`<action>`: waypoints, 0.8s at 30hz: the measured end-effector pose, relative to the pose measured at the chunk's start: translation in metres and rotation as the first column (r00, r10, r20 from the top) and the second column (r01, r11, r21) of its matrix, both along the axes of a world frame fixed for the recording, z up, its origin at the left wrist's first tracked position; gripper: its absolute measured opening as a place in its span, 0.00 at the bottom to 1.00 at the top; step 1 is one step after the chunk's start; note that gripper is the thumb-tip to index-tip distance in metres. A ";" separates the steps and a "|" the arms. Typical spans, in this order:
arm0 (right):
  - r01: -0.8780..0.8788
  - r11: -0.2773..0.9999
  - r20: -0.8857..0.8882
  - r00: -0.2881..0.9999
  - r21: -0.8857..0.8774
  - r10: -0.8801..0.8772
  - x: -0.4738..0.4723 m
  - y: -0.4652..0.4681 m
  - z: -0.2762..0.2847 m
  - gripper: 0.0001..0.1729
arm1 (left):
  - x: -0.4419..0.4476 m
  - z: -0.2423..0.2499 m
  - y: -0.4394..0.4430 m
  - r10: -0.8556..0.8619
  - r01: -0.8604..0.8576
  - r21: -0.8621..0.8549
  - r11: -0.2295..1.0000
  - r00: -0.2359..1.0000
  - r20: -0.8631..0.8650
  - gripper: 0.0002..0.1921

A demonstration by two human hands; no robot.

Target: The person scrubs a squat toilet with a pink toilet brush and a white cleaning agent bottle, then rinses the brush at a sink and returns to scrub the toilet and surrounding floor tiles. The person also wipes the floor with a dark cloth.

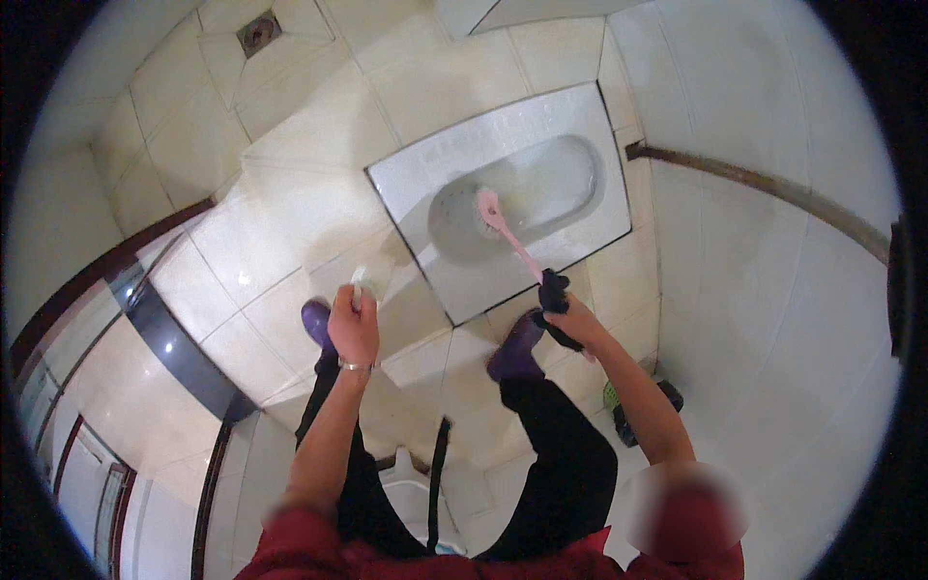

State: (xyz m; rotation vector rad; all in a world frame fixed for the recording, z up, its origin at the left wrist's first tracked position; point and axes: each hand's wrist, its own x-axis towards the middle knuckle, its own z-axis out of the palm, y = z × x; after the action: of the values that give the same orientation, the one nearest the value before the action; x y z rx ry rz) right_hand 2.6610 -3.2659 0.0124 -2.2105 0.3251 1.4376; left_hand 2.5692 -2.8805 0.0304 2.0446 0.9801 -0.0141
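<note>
A pink long-handled toilet brush slants into a white ceramic squat toilet, its bristled head low in the bowl at the bowl's left end. My right hand, partly covered by something black, is closed round the brush handle. To the left, over the tiled floor, my left hand grips a small whitish object that is blurred; its kind cannot be told. A metal bracelet or watch band circles the left wrist.
Purple shoes stand near the toilet's lower edge. A bin with green mesh and a black bag is by the right wall. A floor drain lies at the upper left, a dark threshold at the left. A black strap hangs below.
</note>
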 end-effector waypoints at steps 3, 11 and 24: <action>0.209 0.969 0.044 0.975 0.134 -0.217 -0.020 0.036 -0.058 0.29 | -0.011 -0.004 0.008 -0.054 0.050 -0.033 0.998 0.992 -0.116 0.07; 0.534 0.845 -0.041 0.845 0.030 -0.533 -0.035 0.159 -0.111 0.23 | -0.038 0.001 0.007 -0.156 0.153 0.045 0.987 0.985 0.067 0.06; -0.073 0.976 0.397 0.905 -0.206 0.152 -0.014 0.164 -0.030 0.30 | -0.040 0.010 0.004 -0.147 0.146 -0.042 0.988 0.989 -0.008 0.07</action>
State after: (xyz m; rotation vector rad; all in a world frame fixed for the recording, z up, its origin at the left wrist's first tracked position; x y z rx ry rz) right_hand 2.6468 -3.1021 -0.0175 -2.6522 0.1936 0.9855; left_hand 2.5293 -2.8760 0.0407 2.0761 0.8277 -0.1233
